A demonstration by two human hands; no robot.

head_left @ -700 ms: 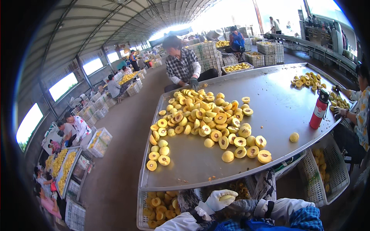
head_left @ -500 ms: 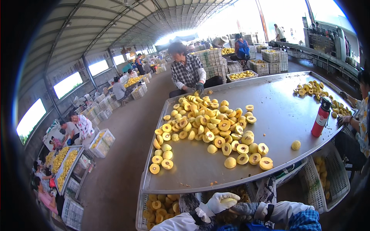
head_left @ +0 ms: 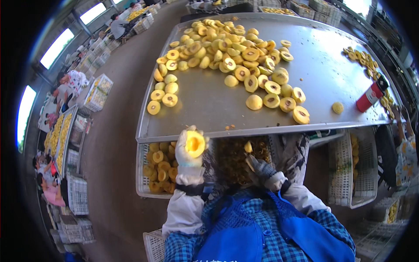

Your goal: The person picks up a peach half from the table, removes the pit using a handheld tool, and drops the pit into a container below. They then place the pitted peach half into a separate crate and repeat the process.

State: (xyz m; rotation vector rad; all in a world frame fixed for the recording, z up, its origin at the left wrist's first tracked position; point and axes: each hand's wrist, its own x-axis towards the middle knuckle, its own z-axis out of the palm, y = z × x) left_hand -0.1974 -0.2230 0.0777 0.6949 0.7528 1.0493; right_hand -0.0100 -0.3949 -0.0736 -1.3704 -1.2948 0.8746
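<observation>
My left hand [head_left: 188,150], in a white glove, is closed around a yellow peach half [head_left: 195,144]. Its cut face is turned up and shows a hollow without a stone. It is held just off the table's front edge, above a crate of peach halves [head_left: 162,168]. My right hand [head_left: 262,170], in a grey glove, is curled over a container of brown stones and scraps [head_left: 235,161]. A small yellow piece [head_left: 248,147] shows just beyond its fingertips; what the fingers grip is too small to make out. Many halved peaches [head_left: 227,48] are heaped on the metal table [head_left: 209,102].
A red bottle [head_left: 371,95] with a black cap stands on the table's right side, near a single peach half [head_left: 337,108]. White crates [head_left: 345,174] sit below on the right. Another person's arm [head_left: 403,126] is at the right edge. A raised rim borders the table.
My view has tilted down. My hands, close together before, have moved apart: the left with the peach half toward the left crate, the right over the container of stones.
</observation>
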